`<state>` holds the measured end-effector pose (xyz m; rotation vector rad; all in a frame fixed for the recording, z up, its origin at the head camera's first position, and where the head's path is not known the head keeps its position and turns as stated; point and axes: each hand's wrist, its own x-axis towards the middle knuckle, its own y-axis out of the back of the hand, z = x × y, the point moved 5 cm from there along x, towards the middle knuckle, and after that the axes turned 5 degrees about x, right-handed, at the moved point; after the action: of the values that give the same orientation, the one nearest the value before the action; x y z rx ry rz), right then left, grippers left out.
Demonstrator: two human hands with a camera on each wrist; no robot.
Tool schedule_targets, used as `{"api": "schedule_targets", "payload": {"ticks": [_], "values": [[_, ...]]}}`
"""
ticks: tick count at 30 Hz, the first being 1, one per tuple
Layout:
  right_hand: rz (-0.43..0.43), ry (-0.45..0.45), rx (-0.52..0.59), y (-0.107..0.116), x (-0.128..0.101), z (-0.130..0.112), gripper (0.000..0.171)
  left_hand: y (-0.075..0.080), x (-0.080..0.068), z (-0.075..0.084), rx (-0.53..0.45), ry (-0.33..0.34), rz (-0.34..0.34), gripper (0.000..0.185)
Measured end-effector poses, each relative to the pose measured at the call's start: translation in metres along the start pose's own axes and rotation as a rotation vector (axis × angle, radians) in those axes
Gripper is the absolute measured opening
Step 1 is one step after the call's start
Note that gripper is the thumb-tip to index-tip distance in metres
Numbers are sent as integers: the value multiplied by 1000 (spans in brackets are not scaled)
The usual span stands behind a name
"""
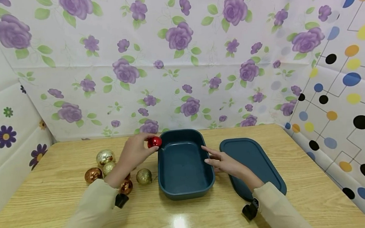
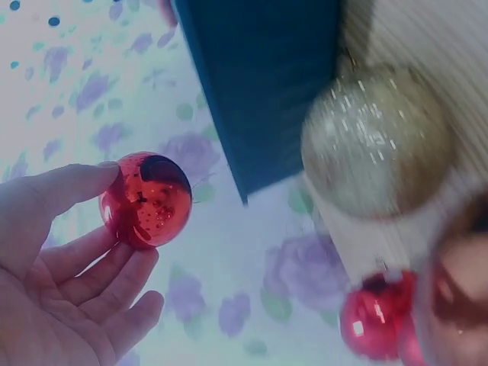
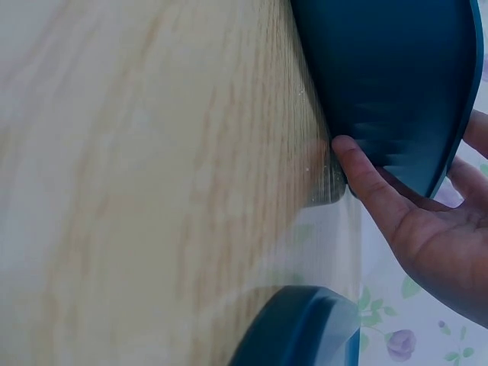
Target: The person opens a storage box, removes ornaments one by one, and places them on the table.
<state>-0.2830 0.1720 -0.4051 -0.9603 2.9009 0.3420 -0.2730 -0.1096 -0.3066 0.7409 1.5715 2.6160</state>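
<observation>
A shiny red bauble is pinched between the thumb and fingers of my left hand. It sits right at the back left corner of a deep blue-green box, whose inside is bare. The left wrist view shows the red bauble at the fingertips of the left hand. My right hand touches the box's right side with fairly straight fingers, some at the rim. In the right wrist view, one finger of the right hand rests low against the outer wall.
A gold glitter bauble lies just left of the box. Farther left is a cluster with a shiny gold bauble and a copper bauble, partly behind my left arm. A flat blue-green lid lies right of the box, under my right forearm.
</observation>
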Motion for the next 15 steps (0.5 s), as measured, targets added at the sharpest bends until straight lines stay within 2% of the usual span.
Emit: {"api": "schedule_targets", "payload": {"ticks": [3, 15], "values": [[1, 0, -1, 0, 0, 1, 63, 11, -7, -13, -25, 33, 21, 40], [-8, 1, 21, 0, 0, 0, 62, 50, -36, -64, -25, 141, 77, 44]]}}
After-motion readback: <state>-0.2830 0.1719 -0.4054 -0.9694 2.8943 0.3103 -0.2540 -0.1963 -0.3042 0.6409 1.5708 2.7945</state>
